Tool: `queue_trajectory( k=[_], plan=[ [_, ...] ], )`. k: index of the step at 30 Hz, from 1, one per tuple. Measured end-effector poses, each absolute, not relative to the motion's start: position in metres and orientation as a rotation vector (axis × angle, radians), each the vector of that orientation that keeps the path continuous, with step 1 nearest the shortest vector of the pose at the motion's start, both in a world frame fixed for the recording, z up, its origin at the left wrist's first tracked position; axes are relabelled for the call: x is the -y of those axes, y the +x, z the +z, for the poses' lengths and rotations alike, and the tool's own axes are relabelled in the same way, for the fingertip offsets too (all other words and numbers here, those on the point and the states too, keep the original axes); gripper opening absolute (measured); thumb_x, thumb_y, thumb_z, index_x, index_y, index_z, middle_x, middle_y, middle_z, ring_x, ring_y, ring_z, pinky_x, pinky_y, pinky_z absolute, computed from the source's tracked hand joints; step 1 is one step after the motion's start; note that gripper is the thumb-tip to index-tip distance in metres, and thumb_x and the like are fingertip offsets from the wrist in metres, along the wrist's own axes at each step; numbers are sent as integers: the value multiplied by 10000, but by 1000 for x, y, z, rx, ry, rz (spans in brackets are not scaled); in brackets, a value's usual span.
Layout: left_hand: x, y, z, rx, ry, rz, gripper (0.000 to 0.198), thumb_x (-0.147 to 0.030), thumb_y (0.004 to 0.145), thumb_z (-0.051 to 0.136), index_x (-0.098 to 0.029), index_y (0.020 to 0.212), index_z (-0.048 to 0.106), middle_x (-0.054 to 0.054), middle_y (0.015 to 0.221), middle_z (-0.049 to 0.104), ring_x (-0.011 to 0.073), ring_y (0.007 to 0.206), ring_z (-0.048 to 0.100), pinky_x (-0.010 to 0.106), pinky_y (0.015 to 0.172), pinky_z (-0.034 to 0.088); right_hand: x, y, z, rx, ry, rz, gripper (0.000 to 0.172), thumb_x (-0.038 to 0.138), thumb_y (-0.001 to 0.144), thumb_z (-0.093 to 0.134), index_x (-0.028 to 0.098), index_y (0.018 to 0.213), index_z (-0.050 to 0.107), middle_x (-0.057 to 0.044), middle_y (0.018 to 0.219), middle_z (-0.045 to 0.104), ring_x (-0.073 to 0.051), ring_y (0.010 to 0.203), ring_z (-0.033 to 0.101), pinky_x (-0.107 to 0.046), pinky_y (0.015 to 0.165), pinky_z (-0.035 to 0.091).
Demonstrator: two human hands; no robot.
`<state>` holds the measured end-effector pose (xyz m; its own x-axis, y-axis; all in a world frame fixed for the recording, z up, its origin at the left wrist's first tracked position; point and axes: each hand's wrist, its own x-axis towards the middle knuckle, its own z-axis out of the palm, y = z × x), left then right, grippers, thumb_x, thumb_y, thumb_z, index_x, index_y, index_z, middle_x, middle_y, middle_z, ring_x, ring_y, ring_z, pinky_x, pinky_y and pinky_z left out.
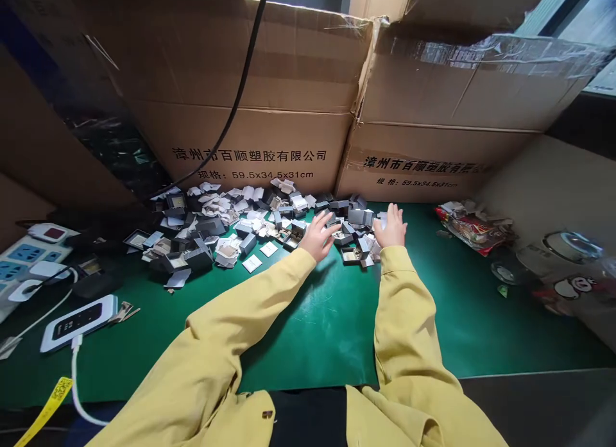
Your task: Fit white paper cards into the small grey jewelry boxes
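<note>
A heap of small dark boxes (199, 258) and crumpled white paper pieces (219, 206) spreads over the green tabletop (332, 331). At the heap's right part, my left hand (317, 236) reaches over some boxes with its fingers spread. My right hand (391, 227) lies at the right edge of a cluster of boxes (353, 226), fingers stretched out, palm side against the pile. Neither hand grips anything that I can see. Two white square cards (252, 263) lie in front of the heap, left of my left hand.
Cardboard sheets (260, 133) stand behind the table, with a black cable (235, 101) hanging before them. On the left are a power strip (29, 261) and a white device (79, 322) with a cable. A red snack packet (474, 229) and a clear jar (572, 248) stand right.
</note>
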<state>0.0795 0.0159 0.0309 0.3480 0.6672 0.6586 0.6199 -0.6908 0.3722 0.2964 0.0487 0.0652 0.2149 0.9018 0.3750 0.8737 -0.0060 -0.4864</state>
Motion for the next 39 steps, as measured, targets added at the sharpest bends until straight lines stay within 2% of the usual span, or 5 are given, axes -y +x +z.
queue_trajectory(
  k=[4, 10, 20, 27, 39],
  plan=[
    [32, 5, 11, -1420, 2493, 1410, 337, -167, 802, 450, -174, 1116, 573, 139, 1171, 509, 266, 1209, 376, 494, 1004, 316, -13, 232, 72, 1498, -1456, 27, 401, 386, 856, 290, 160, 796, 616, -111, 860, 616, -221, 903, 547, -363, 861, 406],
    [59, -70, -3, -2002, 2370, 1457, 302, -194, 773, 483, -155, 1041, 617, 142, 1096, 521, 284, 1098, 433, 448, 971, 351, 35, 125, 17, 1968, -1183, 711, 470, 509, 817, 399, 210, 457, 438, -5, 454, 444, -135, 480, 441, -268, 554, 354],
    [50, -80, -7, -2287, 2095, 1315, 319, -201, 792, 478, -161, 1086, 596, 116, 918, 653, 257, 920, 574, 480, 1008, 282, 33, 116, 2, 1933, -1211, 875, 459, 488, 838, 337, 203, 494, 448, 4, 476, 496, -136, 501, 495, -263, 567, 372],
    [72, -35, -7, -1648, 2507, 1207, 373, -149, 845, 367, -195, 1173, 538, 94, 1031, 650, 211, 1008, 583, 449, 1002, 342, 34, 117, 2, 1743, -1135, 1036, 472, 504, 806, 424, 200, 1166, 456, 0, 704, 584, -138, 533, 536, -277, 562, 446],
    [71, -28, -10, -1364, 2552, 1092, 469, -213, 858, 388, -200, 1326, 353, 100, 1152, 593, 200, 1041, 565, 392, 963, 405, 20, 120, -8, 1632, -1209, 1199, 337, 464, 760, 477, 197, 937, 579, 32, 560, 503, -122, 483, 496, -274, 517, 458]
  ],
)
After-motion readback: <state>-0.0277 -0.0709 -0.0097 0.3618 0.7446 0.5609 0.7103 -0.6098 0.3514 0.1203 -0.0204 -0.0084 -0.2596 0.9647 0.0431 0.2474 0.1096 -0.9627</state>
